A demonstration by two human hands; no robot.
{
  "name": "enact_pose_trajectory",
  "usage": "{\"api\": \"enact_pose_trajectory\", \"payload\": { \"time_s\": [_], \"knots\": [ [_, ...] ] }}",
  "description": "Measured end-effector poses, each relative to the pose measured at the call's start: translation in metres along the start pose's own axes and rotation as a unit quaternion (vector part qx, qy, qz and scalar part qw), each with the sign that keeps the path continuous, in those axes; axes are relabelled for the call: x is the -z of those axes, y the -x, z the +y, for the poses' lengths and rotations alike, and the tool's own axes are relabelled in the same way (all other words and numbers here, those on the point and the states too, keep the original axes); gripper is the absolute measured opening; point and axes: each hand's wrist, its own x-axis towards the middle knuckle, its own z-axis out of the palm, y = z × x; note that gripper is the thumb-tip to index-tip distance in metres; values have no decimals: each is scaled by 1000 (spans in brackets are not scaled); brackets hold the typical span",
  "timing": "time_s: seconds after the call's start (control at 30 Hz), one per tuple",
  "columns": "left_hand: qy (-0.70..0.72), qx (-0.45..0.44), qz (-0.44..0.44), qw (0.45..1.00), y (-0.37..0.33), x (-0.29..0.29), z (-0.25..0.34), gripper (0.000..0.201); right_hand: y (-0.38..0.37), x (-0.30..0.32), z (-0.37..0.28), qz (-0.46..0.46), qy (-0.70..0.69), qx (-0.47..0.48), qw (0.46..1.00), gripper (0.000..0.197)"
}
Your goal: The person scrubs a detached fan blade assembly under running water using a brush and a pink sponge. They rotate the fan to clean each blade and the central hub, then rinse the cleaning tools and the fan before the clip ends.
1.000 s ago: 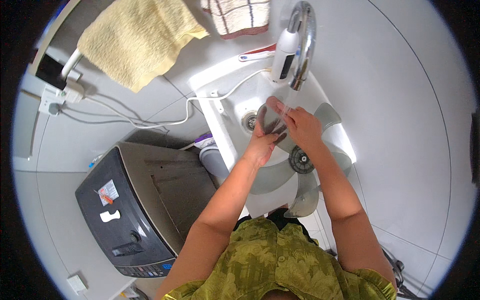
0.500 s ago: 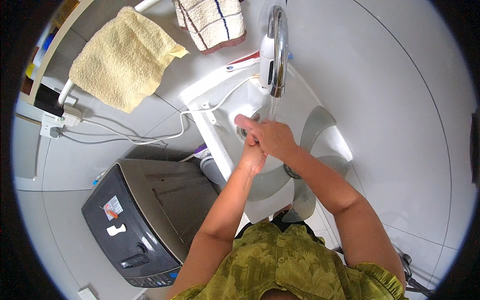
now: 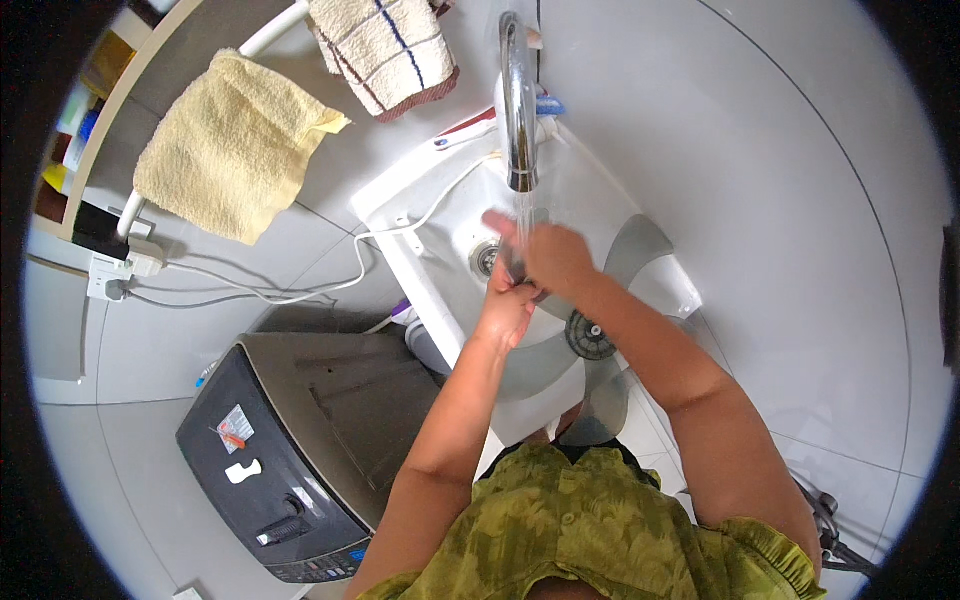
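Observation:
A grey, see-through fan blade wheel (image 3: 640, 248) with a dark round hub (image 3: 590, 335) rests across the white sink (image 3: 425, 285), its lower blades reaching over the front edge. My left hand (image 3: 510, 312) is closed on one of its blades (image 3: 516, 266), below the running tap. Just above it, my right hand (image 3: 558, 262) is curled against the same blade, smeared by motion. A blurred pinkish shape (image 3: 498, 224) sticks out left of the right hand; whether it is fingers or a cloth I cannot make out. Water from the chrome tap (image 3: 520, 110) falls beside my hands.
A white cord (image 3: 362, 250) runs from wall sockets (image 3: 108, 275) over the sink's left rim. A dark-lidded washing machine (image 3: 270, 470) stands at left. A yellow towel (image 3: 235, 145) and a checked towel (image 3: 385, 50) hang above. A toothbrush (image 3: 460, 138) lies on the back rim.
My right hand has slid slightly up and away from my left, uncovering more of the blade between them. The hub shows more fully. The whole view has shifted a little.

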Motion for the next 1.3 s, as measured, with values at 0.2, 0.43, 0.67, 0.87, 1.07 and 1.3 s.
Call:
{"api": "enact_pose_trajectory", "payload": {
  "time_s": [0.2, 0.43, 0.67, 0.87, 1.07, 1.3],
  "knots": [
    [-27, 6, -24, 999, -3, -5, -3, 64, -4, -2, 14, 55, -63, -56, 995, 59],
    [-9, 8, -7, 1000, -4, 6, -4, 60, -3, 6, 2, 57, -122, -87, 987, 24],
    [14, 15, 4, 1000, -3, 7, -3, 64, 3, 10, -13, 23, -91, -52, 994, 32],
    [12, 37, 27, 999, -2, 2, 2, 58, 6, 6, -14, -19, -155, 37, 987, 22],
    [11, 14, -10, 1000, -6, -10, 5, 48, -12, -3, 7, 31, -95, -65, 993, 24],
    [14, 17, -15, 1000, -1, 6, -5, 69, -19, 6, 13, 28, -29, -76, 996, 46]
  ]
}}
